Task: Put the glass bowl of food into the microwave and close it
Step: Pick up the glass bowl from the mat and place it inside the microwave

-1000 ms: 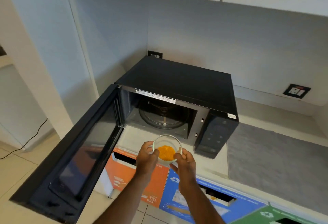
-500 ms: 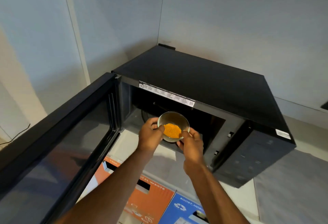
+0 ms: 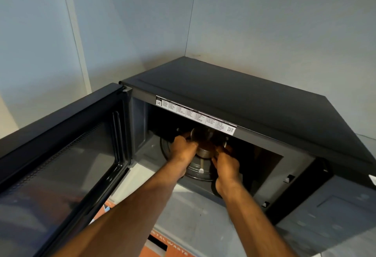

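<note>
- Head view: a large black box-shaped microwave (image 3: 234,102) sits on a pale grey counter (image 3: 203,222) in a corner of pale walls, its cavity open toward the camera.
- The microwave's black-framed door with a dark glass window (image 3: 61,167) is swung fully out to the left — hinged at the cavity's left edge.
- A grey control panel (image 3: 341,212) fills the microwave's front at the right.
- A long white printed label strip with QR codes (image 3: 195,115) runs along the upper edge of the opening.
- An orange box with white lettering (image 3: 168,250) shows below the counter edge.
- A round clear glass turntable (image 3: 200,172) lies on the cavity floor.
- Both forearms reach into the cavity.
- The left hand (image 3: 183,149) and the right hand (image 3: 224,164) grasp opposite sides of the small round clear glass bowl (image 3: 203,142), fingers curled on its rim.
- The bowl is inside the microwave, over the turntable's middle — whether it touches the plate cannot be told; the food inside it is dim and blurred.
</note>
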Motion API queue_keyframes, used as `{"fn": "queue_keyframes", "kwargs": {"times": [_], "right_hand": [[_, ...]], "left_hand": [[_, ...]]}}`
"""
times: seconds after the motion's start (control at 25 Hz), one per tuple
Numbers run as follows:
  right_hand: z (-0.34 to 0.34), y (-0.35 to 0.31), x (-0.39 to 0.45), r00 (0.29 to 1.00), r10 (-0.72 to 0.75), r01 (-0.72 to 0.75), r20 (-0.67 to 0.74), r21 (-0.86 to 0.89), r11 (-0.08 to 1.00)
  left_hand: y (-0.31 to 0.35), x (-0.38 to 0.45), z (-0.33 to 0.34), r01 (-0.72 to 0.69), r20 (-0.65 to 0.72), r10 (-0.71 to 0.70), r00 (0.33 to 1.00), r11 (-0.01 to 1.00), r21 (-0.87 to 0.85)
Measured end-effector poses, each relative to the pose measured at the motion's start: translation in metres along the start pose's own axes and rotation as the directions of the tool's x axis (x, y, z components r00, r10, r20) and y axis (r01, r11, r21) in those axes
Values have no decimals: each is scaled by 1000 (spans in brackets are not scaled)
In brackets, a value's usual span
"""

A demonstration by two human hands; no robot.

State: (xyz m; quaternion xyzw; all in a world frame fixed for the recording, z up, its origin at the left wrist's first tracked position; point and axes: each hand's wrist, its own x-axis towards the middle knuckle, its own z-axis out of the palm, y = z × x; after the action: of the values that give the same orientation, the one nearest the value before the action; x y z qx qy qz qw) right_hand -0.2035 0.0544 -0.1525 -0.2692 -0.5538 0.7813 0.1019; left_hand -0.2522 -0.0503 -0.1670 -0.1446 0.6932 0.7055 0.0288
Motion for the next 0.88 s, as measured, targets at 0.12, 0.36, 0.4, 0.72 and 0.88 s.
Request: {"fn": "queue_keyframes", "kwargs": {"times": [0.12,0.36,0.4,0.72,0.88], "right_hand": [[5,0,5,999,-26,26,46,-10,1000],[10,1,10,997,0,6,72,-90,996],[10,2,12,997,-4,11,74,-93,996],[7,10,13,996,-56,63,68,-117,991],[-2,16,-2,992,-98,111,75,-190,976]], "left_hand": [[1,6,2,-4,-30,3,1000,1000,-9],[3,13,2,-15,-27,14,1000,999,-34],[2,14,2,-18,-33,17,999,1000,-25],[4,3,-3,-47,-39,58,998,970,238],[5,-24,-11,-154,29,157,987,896,417]]}}
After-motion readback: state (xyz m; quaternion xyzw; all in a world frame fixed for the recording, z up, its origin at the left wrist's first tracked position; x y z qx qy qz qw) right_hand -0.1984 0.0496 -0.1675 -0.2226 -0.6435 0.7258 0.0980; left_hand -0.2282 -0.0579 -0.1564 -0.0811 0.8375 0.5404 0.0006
